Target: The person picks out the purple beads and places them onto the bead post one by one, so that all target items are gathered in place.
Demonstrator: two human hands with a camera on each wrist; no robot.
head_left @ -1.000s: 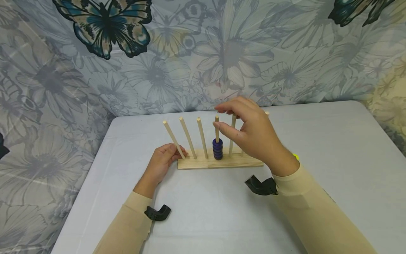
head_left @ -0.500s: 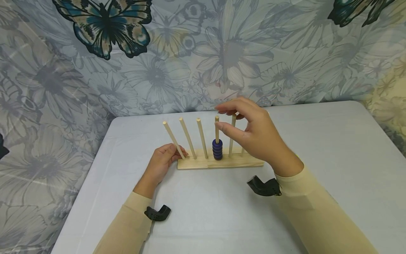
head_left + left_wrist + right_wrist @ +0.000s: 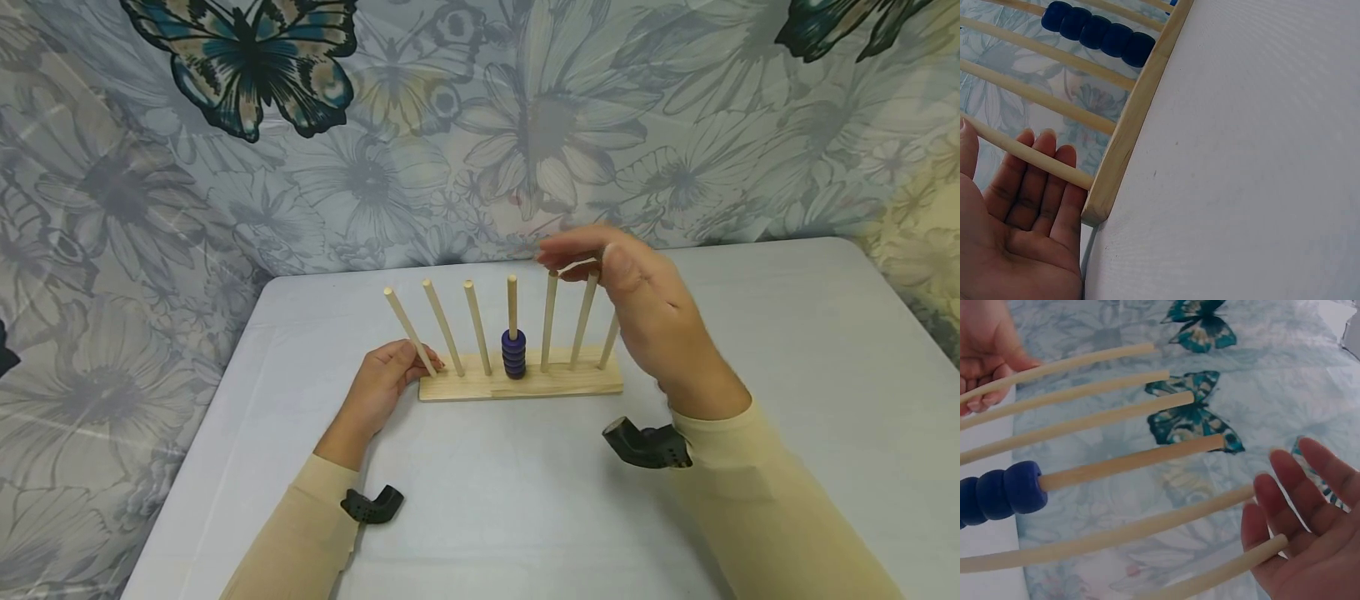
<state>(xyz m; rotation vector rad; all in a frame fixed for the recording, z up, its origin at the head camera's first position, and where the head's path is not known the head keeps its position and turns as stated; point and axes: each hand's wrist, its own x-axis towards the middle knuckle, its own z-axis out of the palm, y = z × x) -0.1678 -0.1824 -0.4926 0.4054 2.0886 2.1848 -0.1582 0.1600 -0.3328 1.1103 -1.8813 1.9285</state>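
A wooden peg stand [image 3: 461, 388] with several upright pegs stands on the table. Dark blue rings [image 3: 514, 354] are stacked on its middle peg, the top of that peg bare. My left hand [image 3: 380, 387] holds the leftmost peg [image 3: 1038, 156] low down, thumb on one side and fingers behind it; in the left wrist view the fingers are only loosely bent. My right hand [image 3: 648, 308] is raised by the tops of the right-hand pegs, its fingers extended and holding nothing. In the right wrist view those fingers [image 3: 1313, 500] lie close to two peg tips; contact is unclear.
A white-covered table [image 3: 480, 508] extends around the stand. Behind it hangs a floral cloth [image 3: 555, 125] with a printed butterfly [image 3: 258, 62]. Black camera mounts [image 3: 648, 446] sit on both wrists. A small blue patch shows at the left wrist view's top edge, unidentifiable.
My right hand has moved right, away from the ring-bearing peg, and its thumb has swung up. Pegs at the right end are now uncovered. The left hand and the rings stay put.
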